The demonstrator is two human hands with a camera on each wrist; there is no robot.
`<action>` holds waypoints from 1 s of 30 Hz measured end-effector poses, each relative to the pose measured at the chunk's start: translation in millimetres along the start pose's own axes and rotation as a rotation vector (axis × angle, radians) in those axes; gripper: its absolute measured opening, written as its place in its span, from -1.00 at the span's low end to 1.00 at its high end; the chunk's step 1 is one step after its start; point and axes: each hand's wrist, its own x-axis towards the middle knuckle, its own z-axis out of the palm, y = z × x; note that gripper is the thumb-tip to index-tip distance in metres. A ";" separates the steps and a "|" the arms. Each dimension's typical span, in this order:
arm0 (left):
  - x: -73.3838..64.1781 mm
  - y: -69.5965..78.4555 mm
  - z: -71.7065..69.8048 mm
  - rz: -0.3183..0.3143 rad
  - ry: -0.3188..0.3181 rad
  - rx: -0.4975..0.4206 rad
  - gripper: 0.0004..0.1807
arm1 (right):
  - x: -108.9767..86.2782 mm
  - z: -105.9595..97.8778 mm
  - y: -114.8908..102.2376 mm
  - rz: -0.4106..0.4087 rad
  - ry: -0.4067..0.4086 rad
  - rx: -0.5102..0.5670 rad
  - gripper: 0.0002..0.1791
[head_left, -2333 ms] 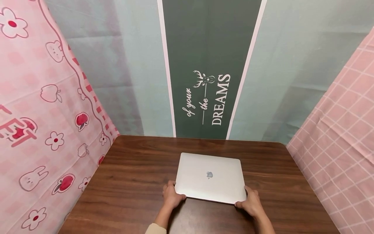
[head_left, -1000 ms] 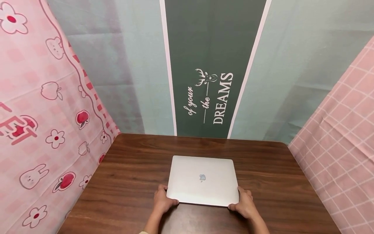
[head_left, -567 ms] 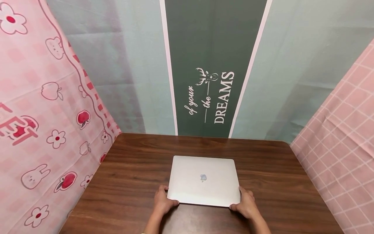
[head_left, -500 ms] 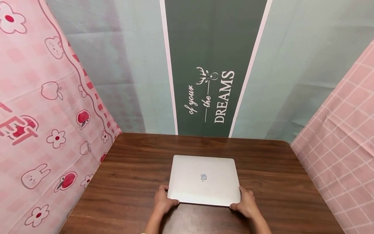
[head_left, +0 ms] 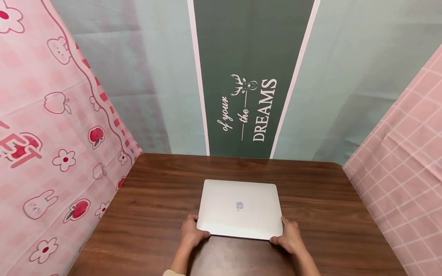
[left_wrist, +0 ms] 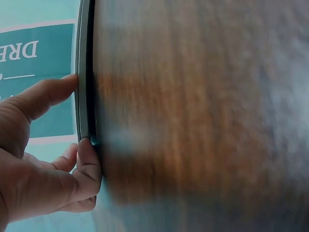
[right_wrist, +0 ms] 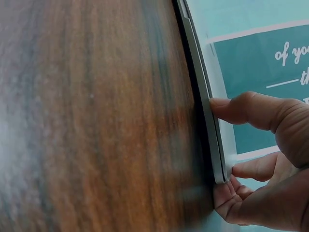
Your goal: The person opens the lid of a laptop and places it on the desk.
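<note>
A closed silver laptop (head_left: pixel 241 222) with an apple logo on its lid lies flat on the brown wood-grain table (head_left: pixel 155 184), its front edge facing me. My left hand (head_left: pixel 192 232) grips the near left corner, thumb at the front edge and the other fingers along the side. At the near right corner my right hand (head_left: pixel 291 236) holds on in the same way. Seen edge-on in the left wrist view, the laptop (left_wrist: pixel 84 58) has the thumb tip against its front edge. In the right wrist view, thumb and fingers likewise meet the laptop's edge (right_wrist: pixel 207 116).
Behind the table hangs a grey-green cloth (head_left: pixel 165 76) with a dark green panel (head_left: pixel 248 38) bearing white lettering. A pink printed cloth (head_left: pixel 76 115) stands along the left side, a pink checked one (head_left: pixel 407 153) along the right.
Between 2.3 and 1.0 seconds ago both hands shifted the laptop a little left and toward me. Since then it has stayed in place on the table, while the head view tilts slightly.
</note>
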 end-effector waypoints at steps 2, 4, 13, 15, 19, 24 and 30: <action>0.2 -0.9 -0.4 0.004 -0.008 -0.011 -0.28 | 0.1 -0.1 -0.1 -0.006 0.009 -0.003 0.04; -0.5 -2.0 -1.0 0.004 -0.016 -0.028 -0.28 | -0.4 -0.1 -0.2 -0.012 0.012 -0.004 0.04; -2.1 -3.8 -3.2 0.007 -0.013 -0.036 -0.28 | -0.9 1.7 -0.2 -0.017 0.007 -0.001 0.05; -0.9 -3.3 -2.8 0.008 -0.012 -0.037 -0.28 | -0.4 1.1 -1.1 -0.017 0.010 -0.008 0.04; 2.3 -2.0 -1.3 0.015 -0.031 -0.036 -0.28 | -1.3 -0.1 -1.9 -0.008 0.017 -0.013 0.04; 3.6 -4.1 -3.7 0.017 -0.079 -0.004 -0.27 | -4.9 2.4 -1.3 0.013 0.018 -0.001 0.02; 3.4 -5.9 -7.4 0.024 -0.096 0.003 -0.25 | -7.2 2.8 -0.2 0.011 0.023 0.015 -0.01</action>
